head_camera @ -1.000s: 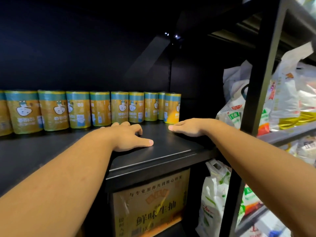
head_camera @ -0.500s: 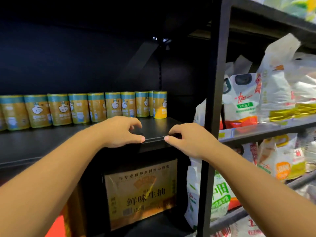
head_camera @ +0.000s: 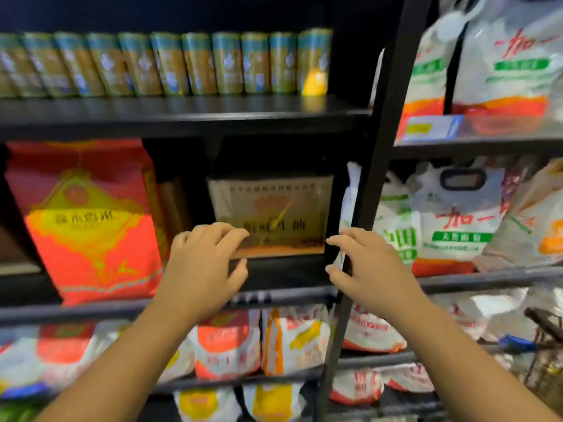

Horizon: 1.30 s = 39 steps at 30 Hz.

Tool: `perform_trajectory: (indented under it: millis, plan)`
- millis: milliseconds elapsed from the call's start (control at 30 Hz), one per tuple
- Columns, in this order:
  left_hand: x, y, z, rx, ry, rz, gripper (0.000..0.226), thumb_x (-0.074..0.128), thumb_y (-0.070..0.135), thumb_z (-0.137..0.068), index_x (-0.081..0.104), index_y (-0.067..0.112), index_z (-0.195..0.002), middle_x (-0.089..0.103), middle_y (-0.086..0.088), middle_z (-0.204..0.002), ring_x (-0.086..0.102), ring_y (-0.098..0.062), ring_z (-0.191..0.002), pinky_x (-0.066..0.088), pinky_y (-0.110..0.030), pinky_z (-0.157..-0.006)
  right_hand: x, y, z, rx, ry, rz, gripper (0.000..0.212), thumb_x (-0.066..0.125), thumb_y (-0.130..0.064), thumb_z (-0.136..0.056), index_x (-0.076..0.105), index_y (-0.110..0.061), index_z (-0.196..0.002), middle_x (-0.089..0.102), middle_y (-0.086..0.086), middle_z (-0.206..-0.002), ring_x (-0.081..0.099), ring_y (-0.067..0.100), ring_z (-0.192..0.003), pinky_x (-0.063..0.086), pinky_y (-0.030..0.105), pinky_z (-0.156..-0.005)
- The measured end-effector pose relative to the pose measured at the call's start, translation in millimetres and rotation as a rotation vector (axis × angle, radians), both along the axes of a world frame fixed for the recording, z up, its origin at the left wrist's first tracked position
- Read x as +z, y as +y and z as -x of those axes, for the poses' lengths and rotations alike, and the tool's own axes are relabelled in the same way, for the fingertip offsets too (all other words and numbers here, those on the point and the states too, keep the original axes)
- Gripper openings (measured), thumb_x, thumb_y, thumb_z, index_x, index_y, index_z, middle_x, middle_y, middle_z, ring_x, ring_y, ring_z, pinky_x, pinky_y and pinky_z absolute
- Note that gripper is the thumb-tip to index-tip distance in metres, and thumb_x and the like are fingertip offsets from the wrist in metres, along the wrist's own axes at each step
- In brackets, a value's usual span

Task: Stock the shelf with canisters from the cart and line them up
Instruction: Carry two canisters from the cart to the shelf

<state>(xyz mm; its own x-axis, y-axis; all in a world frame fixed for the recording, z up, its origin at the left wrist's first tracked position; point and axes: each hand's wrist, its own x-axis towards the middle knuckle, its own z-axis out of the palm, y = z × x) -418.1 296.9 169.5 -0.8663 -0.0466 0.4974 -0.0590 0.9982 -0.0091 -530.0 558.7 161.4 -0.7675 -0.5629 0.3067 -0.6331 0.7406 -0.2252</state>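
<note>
Change: left grip (head_camera: 204, 263) and right grip (head_camera: 365, 266) have come off the shelf (head_camera: 182, 117) edge and now hang lower, in front of the cardboard box (head_camera: 271, 208).
Grip state: both released, fingers loosely curled, holding nothing.
Stock: canisters (head_camera: 195, 63) stand in a row on the shelf, well above both grips, untouched.

Above the left hand (head_camera: 204, 263), the canisters (head_camera: 198, 65) have slightly shiny printed wrap, on a matt black shelf (head_camera: 182, 114). Just behind this hand is a dull brown cardboard box (head_camera: 271, 208); further left, a glossy red bag (head_camera: 88, 220). Past the right hand (head_camera: 365, 266), the white plastic bags (head_camera: 457, 226) look smooth and shiny.
</note>
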Motion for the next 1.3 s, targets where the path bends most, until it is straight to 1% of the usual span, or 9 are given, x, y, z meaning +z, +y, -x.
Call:
perform_trajectory:
  millis: [267, 433, 600, 733, 833, 900, 1033, 1167, 1300]
  plan:
    - [-110.3, 18.9, -109.9, 0.266, -0.255, -0.218, 0.05, 0.045, 0.045, -0.084, 0.065, 0.019, -0.122, 0.065, -0.005, -0.114, 0.062, -0.034, -0.099, 0.052, -0.046, -0.08, -105.6, -8.6, -42.4, 0.194, -0.296, -0.135, 0.055, 0.056, -0.046, -0.097, 0.045, -0.028, -0.148, 0.038, -0.005, -0.155, 0.035, 0.02, -0.141, 0.036, 0.042, -0.113]
    - [-149.7, 19.0, -189.7, 0.492, -0.389, -0.257, 0.052, 0.045, 0.045, -0.08, 0.068, 0.019, -0.119, 0.067, -0.004, -0.109, 0.065, -0.034, -0.092, 0.051, -0.045, -0.072, -153.6, -27.9, -98.3, 0.351, -0.38, -0.091, 0.047, 0.067, -0.039, -0.089, 0.063, -0.022, -0.133, 0.059, 0.001, -0.139, 0.051, 0.023, -0.13, 0.046, 0.043, -0.106]
    - [-168.8, 29.7, -267.3, 0.66, -0.414, -0.302, 0.051, 0.043, 0.046, -0.084, 0.069, 0.02, -0.12, 0.069, -0.004, -0.112, 0.067, -0.032, -0.093, 0.054, -0.045, -0.073, -168.8, -59.9, -160.3, 0.528, -0.492, -0.274, 0.048, 0.058, -0.048, -0.096, 0.055, -0.031, -0.14, 0.054, -0.006, -0.142, 0.054, 0.02, -0.125, 0.047, 0.04, -0.101]
    - [-179.2, 26.7, -320.3, 0.798, -0.41, -0.371, 0.049, 0.044, 0.045, -0.084, 0.07, 0.021, -0.118, 0.069, -0.002, -0.109, 0.068, -0.03, -0.09, 0.054, -0.043, -0.071, -170.1, -93.2, -209.9, 0.696, -0.508, -0.325, 0.047, 0.051, -0.048, -0.091, 0.061, -0.027, -0.131, 0.056, -0.007, -0.136, 0.056, 0.017, -0.119, 0.049, 0.038, -0.098]
    - [-188.3, 14.0, -357.6, 0.907, -0.455, -0.387, 0.047, 0.048, 0.045, -0.081, 0.071, 0.021, -0.115, 0.069, -0.002, -0.106, 0.068, -0.03, -0.087, 0.054, -0.044, -0.07, -176.5, -121.2, -240.9, 0.785, -0.496, -0.28, 0.043, 0.055, -0.045, -0.084, 0.07, -0.024, -0.118, 0.066, -0.003, -0.123, 0.057, 0.015, -0.113, 0.059, 0.039, -0.086]
    - [-191.1, 4.7, -389.5, 0.986, -0.464, -0.41, 0.045, 0.059, 0.043, -0.076, 0.072, 0.021, -0.113, 0.069, -0.003, -0.104, 0.068, -0.031, -0.085, 0.054, -0.044, -0.068, -177.5, -151.5, -270.4, 0.83, -0.486, -0.326, 0.047, 0.054, -0.045, -0.086, 0.065, -0.026, -0.128, 0.06, -0.003, -0.133, 0.055, 0.017, -0.123, 0.051, 0.039, -0.101]
    - [-189.7, -4.4, -453.0, 1.088, -0.429, -0.45, 0.047, 0.08, 0.04, -0.071, 0.071, 0.023, -0.114, 0.07, -0.003, -0.106, 0.068, -0.03, -0.087, 0.054, -0.043, -0.067, -172.1, -220.1, -339.5, 1.014, -0.405, -0.402, 0.055, 0.053, -0.044, -0.09, 0.053, -0.028, -0.143, 0.049, 0.0, -0.15, 0.047, 0.022, -0.137, 0.041, 0.042, -0.111]
    - [-183.1, -9.2, -521.1, 1.153, -0.366, -0.492, 0.046, 0.066, 0.042, -0.073, 0.071, 0.023, -0.115, 0.07, -0.002, -0.106, 0.068, -0.029, -0.088, 0.054, -0.042, -0.068, -178.3, -289.8, -412.4, 1.141, -0.336, -0.465, 0.06, 0.052, -0.039, -0.093, 0.046, -0.026, -0.151, 0.036, 0.001, -0.161, 0.037, 0.023, -0.146, 0.031, 0.04, -0.116]
    - [-180.5, -16.2, -578.2, 1.217, -0.345, -0.534, 0.049, 0.075, 0.042, -0.071, 0.069, 0.026, -0.116, 0.071, 0.003, -0.107, 0.069, -0.025, -0.091, 0.055, -0.041, -0.07, -191.9, -343.2, -468.1, 1.225, -0.284, -0.538, 0.061, 0.051, -0.036, -0.1, 0.031, -0.03, -0.157, 0.019, -0.003, -0.167, 0.022, 0.018, -0.151, 0.02, 0.033, -0.119]
